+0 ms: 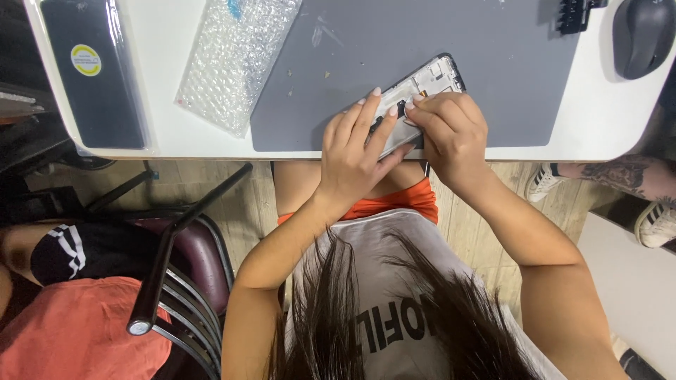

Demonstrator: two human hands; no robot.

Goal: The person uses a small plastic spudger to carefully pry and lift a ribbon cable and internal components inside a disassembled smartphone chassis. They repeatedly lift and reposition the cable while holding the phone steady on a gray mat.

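Observation:
An opened phone frame (429,79), white inside with a black rim, lies tilted on a grey work mat (493,63) at the table's near edge. My left hand (355,151) rests on its lower end with the fingers spread along it, pressing it down. My right hand (451,130) is curled beside it, with fingertips pinched on a small dark part at the frame's middle. What sits between those fingertips is too small to make out.
A bubble-wrap sheet (236,53) lies left of the mat, and a dark flat panel in a clear sleeve (95,74) at the far left. A black mouse (642,35) sits top right. A chair (176,267) and another person's legs (634,183) flank me.

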